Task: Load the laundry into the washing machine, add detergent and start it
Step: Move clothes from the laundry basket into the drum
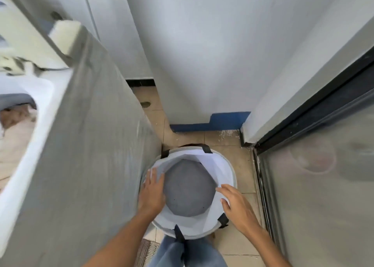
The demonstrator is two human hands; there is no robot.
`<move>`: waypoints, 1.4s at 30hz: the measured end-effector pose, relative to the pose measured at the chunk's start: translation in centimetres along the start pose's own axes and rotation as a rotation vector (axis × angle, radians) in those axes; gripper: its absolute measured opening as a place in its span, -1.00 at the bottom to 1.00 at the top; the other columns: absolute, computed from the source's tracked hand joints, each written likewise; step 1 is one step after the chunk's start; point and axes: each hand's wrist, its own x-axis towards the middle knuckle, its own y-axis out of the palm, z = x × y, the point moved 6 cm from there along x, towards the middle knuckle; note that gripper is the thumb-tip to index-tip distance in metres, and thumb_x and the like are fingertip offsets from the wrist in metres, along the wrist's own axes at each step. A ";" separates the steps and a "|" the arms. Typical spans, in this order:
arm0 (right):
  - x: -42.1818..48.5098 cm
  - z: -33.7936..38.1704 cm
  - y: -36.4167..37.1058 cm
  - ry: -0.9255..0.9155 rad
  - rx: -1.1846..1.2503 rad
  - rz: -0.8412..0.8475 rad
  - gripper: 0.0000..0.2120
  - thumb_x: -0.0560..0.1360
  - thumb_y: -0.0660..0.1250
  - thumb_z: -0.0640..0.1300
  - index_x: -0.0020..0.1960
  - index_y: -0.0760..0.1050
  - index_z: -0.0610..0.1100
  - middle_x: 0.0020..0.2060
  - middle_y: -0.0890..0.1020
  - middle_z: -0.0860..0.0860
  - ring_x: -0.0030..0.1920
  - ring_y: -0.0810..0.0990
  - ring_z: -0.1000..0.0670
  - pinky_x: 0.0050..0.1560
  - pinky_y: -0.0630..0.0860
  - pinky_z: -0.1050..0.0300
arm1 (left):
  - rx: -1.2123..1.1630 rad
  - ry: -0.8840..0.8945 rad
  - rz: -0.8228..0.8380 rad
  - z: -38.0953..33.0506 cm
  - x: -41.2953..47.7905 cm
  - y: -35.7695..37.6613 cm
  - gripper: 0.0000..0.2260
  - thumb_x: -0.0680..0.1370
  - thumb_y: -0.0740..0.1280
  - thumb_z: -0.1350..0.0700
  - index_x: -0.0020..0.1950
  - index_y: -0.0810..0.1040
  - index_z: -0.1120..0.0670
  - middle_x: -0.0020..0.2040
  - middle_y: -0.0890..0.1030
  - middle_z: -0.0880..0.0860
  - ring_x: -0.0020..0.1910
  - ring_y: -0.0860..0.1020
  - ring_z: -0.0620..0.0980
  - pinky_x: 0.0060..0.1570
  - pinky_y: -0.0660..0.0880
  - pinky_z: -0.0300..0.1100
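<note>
A round grey laundry basket with a white lining and black strap handles stands on the tiled floor below me. Only its bare grey bottom shows inside. My left hand lies flat with straight fingers on the basket's left rim. My right hand hovers with spread fingers over the right rim. The top-loading washing machine stands at the left, its tub opening holding beige and grey laundry.
A white wall corner with a blue baseboard stands behind the basket. A glass sliding door with a black frame closes the right side. My jeans-clad legs are under the basket. A blurred white item sits on the machine's top left.
</note>
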 end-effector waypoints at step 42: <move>11.0 -8.5 5.8 0.361 0.101 -0.270 -0.38 0.50 0.26 -0.31 0.49 0.09 -0.21 0.52 -0.01 -0.05 0.47 0.15 -0.11 0.35 0.14 0.19 | 0.000 -0.129 -0.153 4.7 16.1 2.7 -0.36 0.53 0.23 0.22 0.51 -0.03 0.26 0.50 0.00 0.31 0.43 0.10 0.29 0.39 0.14 0.04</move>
